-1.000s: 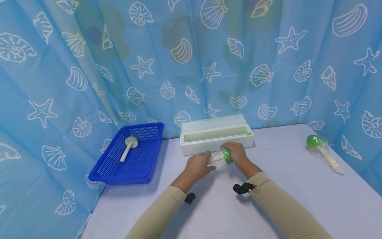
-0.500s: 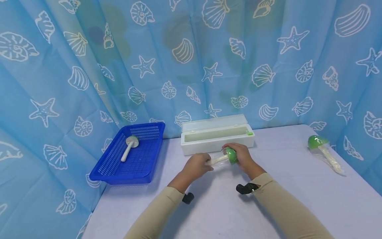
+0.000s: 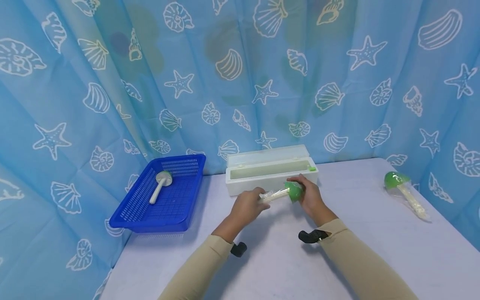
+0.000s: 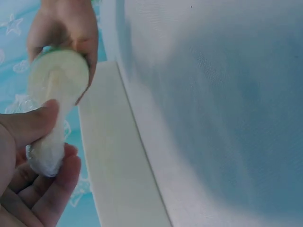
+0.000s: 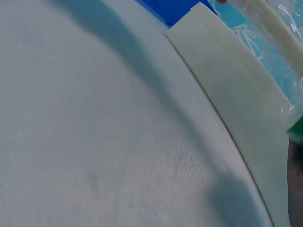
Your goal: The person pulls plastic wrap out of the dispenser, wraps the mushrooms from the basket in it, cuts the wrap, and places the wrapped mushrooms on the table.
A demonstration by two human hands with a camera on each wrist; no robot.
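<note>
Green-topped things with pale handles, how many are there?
3. The first one is in the left hand and right hand; a second one lies in the blue basket; a third one lies on the table, far right. More could be hidden inside the white box.

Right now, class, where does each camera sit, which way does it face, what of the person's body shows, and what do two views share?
Head: worn on the head, facing forward and down at the blue basket, open white box and wrapped green-headed item; both hands and sleeves show.
Left wrist: on that wrist, looking past the left hand along the item; both hands show.
Right wrist: on that wrist, facing mostly table; part of the right hand shows at the right edge.
Both wrist views share the white box and held item.
</note>
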